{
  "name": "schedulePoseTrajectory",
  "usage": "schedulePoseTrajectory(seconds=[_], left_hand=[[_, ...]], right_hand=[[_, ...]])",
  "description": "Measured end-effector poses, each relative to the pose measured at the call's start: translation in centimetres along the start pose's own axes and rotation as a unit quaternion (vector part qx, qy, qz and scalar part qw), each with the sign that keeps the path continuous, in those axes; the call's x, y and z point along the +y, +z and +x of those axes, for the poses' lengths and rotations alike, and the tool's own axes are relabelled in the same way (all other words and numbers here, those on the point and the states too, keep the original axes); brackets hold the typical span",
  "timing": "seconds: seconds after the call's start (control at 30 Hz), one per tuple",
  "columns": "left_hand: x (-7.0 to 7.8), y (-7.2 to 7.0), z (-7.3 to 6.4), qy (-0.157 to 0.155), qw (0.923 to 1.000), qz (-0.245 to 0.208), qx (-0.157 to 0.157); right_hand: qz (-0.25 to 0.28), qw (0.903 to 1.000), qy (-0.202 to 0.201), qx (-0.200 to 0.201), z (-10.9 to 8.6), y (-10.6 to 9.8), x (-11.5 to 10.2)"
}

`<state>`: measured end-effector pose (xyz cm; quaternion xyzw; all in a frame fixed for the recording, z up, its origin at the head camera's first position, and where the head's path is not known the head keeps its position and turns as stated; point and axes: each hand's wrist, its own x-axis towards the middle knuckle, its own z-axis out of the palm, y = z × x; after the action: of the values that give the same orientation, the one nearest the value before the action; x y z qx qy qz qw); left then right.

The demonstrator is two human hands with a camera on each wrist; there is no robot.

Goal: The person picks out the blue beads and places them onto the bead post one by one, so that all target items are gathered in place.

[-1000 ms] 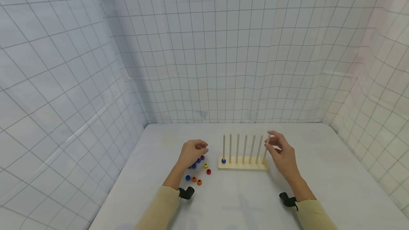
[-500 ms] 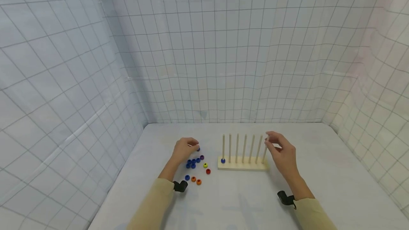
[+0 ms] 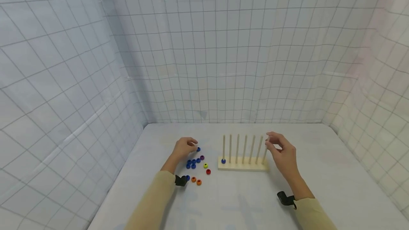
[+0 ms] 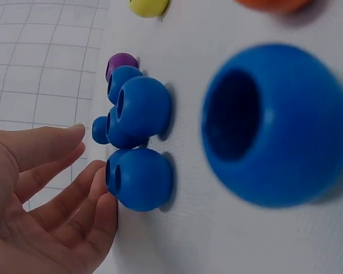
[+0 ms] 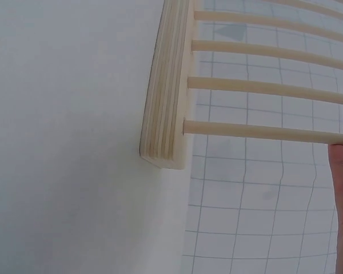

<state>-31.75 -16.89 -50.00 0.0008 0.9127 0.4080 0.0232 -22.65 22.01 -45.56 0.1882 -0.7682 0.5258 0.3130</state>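
Note:
My left hand is beside a blue bead at the back of a group of loose beads. In the left wrist view its thumb and fingers stand apart, with that far bead near the thumb tip; whether they touch cannot be told. My right hand pinches the rightmost peg of a wooden peg stand near its top. The stand has several upright pegs. One blue bead sits at the foot of the leftmost peg.
Several more blue beads lie on the white table, left of the stand. Near them are a purple bead, a yellow bead, a red bead and two orange beads. Grid-patterned sheets surround the table.
My left hand has moved left and slightly back, away from the stand, and the blue beads it covered now show. The right hand has stayed at the rightmost peg.

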Motion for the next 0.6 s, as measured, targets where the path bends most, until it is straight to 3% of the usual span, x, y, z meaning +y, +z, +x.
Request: schedulePoseTrajectory(seconds=[0.37, 0.6], left_hand=[[-1.1, 0.7, 1.0, 0.01, 0.9998, 0.018, -0.006], [-1.0, 1.0, 0.7, 0.015, 0.999, 0.042, -0.001]], right_hand=[[0.001, 0.9997, 0.025, -0.008, -0.1, -0.2, -0.1], [0.005, 0.9995, 0.028, -0.011, -0.1, -0.2, -0.1]])
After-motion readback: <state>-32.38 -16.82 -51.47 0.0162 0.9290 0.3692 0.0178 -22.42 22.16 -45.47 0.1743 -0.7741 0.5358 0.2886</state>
